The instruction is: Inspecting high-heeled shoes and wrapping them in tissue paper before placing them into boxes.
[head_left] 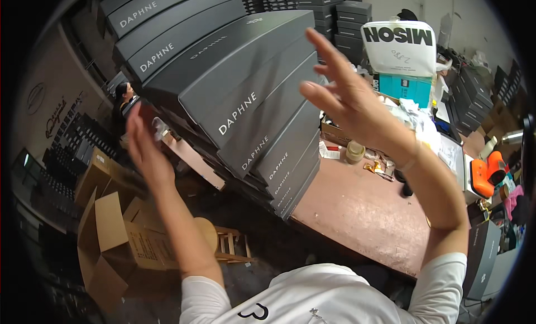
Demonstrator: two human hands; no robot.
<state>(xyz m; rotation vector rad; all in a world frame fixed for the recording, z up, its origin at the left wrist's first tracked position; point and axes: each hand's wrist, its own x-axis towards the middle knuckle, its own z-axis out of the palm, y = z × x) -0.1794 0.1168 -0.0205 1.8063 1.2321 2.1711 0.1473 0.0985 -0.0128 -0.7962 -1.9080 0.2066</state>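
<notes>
A tall stack of dark grey shoe boxes (240, 95) rises in front of me on the edge of a table. The uppermost box of the near column sits slightly skewed over the ones below. My right hand (349, 98) is raised just right of the stack, fingers spread, with nothing in it. To the left of the stack my left hand (146, 151) is up, its fingers stretched out and a little blurred, holding nothing. Both palms face toward the boxes. Whether either hand touches a box is not plain; they look apart from it.
The pinkish tabletop (357, 207) holds a tape roll (354, 151) and small clutter. Behind are a white bag (399, 48) and teal box (407, 88); orange tape dispensers (484, 176) lie right. An open carton (120, 234) and wooden stool (229, 243) stand lower left. A person (124, 95) is beyond the stack.
</notes>
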